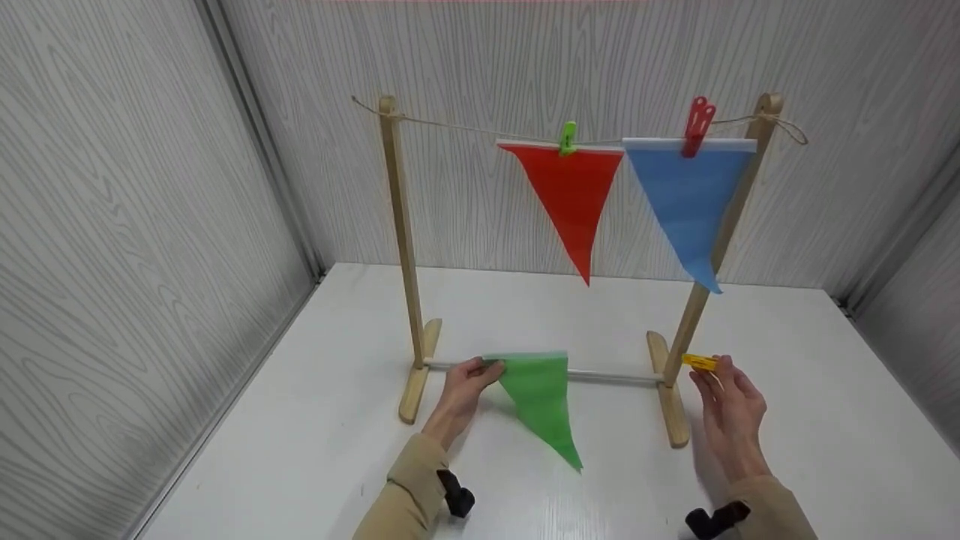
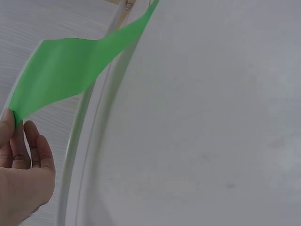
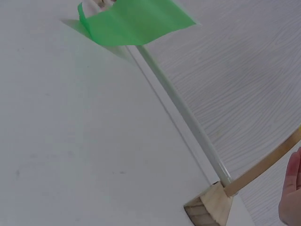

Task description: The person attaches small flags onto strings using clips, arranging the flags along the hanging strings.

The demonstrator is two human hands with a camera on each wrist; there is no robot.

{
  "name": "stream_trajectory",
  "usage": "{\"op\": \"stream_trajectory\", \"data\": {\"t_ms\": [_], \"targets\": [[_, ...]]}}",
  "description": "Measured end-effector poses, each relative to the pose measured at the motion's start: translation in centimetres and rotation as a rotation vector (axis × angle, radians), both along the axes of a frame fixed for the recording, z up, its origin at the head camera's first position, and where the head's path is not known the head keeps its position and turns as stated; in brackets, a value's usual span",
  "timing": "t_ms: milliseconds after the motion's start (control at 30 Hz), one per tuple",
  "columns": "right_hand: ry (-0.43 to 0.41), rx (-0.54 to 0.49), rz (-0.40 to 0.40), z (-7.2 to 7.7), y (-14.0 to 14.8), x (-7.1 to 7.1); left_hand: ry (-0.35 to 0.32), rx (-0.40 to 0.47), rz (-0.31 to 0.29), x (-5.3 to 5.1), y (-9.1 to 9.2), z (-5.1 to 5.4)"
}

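My left hand (image 1: 463, 397) pinches the upper left corner of a green triangular pennant (image 1: 541, 397), which hangs point down in front of the stand's low crossbar. In the left wrist view the green pennant (image 2: 66, 68) bends away from the thumb and fingers of the left hand (image 2: 26, 165). My right hand (image 1: 731, 412) holds a yellow clothespin (image 1: 700, 363) by one end, beside the right post. Only a sliver of the right hand (image 3: 291, 193) shows in the right wrist view. Above, a red pennant (image 1: 574, 195) and a blue pennant (image 1: 686, 202) hang on the string (image 1: 465, 127).
Two wooden posts, left (image 1: 403, 240) and right (image 1: 720, 247), stand on wooden feet joined by a pale crossbar (image 1: 615, 376). A green clothespin (image 1: 568, 139) grips the red pennant, and a red clothespin (image 1: 697, 126) the blue one. Everything stands on a white table (image 1: 337, 330) between grey wood-grain walls.
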State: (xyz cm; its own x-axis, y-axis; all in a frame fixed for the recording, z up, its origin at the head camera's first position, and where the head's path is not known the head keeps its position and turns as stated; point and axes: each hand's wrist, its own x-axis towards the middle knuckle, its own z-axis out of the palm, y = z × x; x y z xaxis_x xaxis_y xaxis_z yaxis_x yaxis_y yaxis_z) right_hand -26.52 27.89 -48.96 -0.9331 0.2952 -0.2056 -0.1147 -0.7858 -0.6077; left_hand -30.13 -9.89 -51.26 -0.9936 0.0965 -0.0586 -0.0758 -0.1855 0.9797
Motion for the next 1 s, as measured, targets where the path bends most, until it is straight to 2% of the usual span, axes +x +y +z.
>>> {"op": "stream_trajectory", "data": {"t_ms": [167,367,700,1000], "targets": [[0.059,0.024,-0.009,0.9,-0.7,0.2,0.018,0.021,0.005,0.1,0.0,1.3],[0.202,0.082,0.015,2.1,-1.5,0.7,0.068,0.082,0.016,0.2,-0.4,3.3],[0.357,0.136,0.04,4.2,-3.3,1.3,0.155,0.055,0.037,1.1,-0.7,6.5],[0.522,0.185,0.072,6.6,-5.0,1.6,0.241,0.193,-0.017,2.0,-1.1,9.3]]}}
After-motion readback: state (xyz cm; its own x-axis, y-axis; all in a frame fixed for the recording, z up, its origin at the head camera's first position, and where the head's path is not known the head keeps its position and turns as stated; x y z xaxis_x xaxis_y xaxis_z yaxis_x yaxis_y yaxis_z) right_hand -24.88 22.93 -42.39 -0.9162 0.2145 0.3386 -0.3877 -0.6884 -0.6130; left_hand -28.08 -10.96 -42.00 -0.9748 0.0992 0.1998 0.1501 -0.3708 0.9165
